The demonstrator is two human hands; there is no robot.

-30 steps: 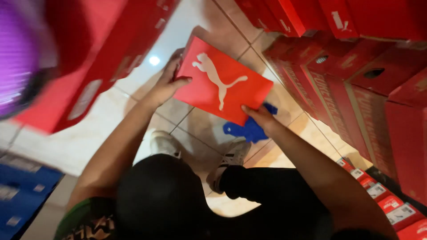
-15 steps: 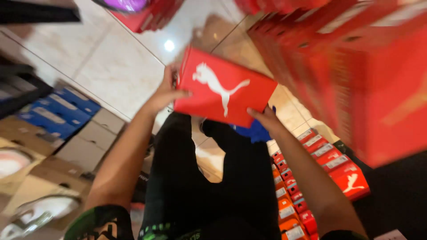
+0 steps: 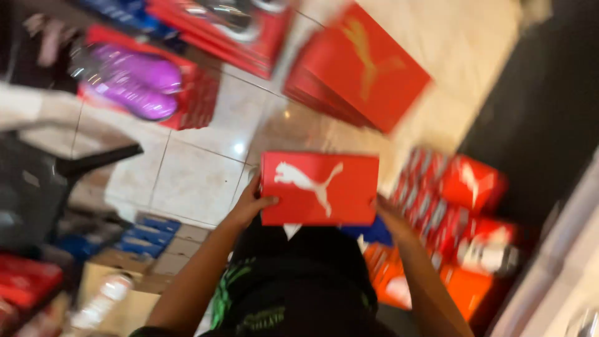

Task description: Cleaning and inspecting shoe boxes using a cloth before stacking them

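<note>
A flat red shoebox with a white leaping-animal emblem on its lid is held level above the tiled floor, over the person's dark trousers. The left hand grips its left edge with closed fingers; the right hand clamps the right edge. Beyond the box lies a blurred red box stack; to its right, more red boxes; up-left, purple shoes.
</note>
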